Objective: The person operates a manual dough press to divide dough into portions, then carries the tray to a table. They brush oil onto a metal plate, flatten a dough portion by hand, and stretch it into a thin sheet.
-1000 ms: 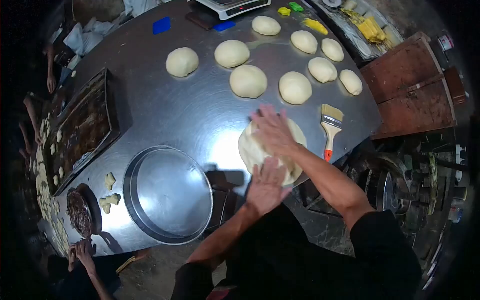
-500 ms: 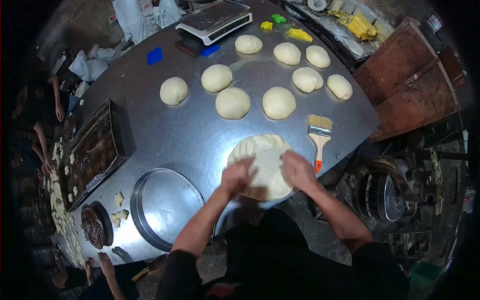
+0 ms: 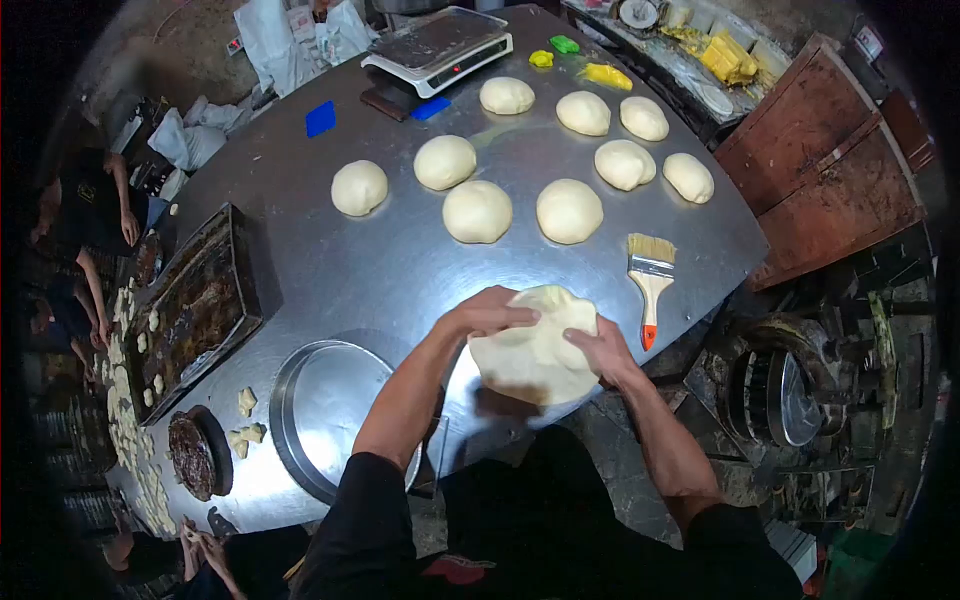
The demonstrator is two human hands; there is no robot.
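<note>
A flattened round of pale dough point(image 3: 535, 362) is lifted off the steel table near its front edge. My left hand point(image 3: 490, 312) grips its upper left part, fingers behind and thumb across the top. On the right side my right hand point(image 3: 602, 350) pinches the dough, thumb on its face and fingers hidden behind. The dough's top edge bulges up between the two hands. To the left of my left hand lies a round metal pan point(image 3: 325, 410). A wide brush point(image 3: 652, 285) with a wooden handle rests to the right of my right hand.
Several dough balls point(image 3: 478, 212) sit on the steel table point(image 3: 300, 270). Behind them stands a scale point(image 3: 440, 55). A dark rectangular tray point(image 3: 205, 300) and a round dark-coated item point(image 3: 192, 455) lie left. Co-workers' hands point(image 3: 205, 550) show at lower left; more people stand at far left.
Both hands have closed on the dough round, which was lying flat, and raised it from the table. The view has shifted slightly, and the co-worker's hands at lower left have come together.
</note>
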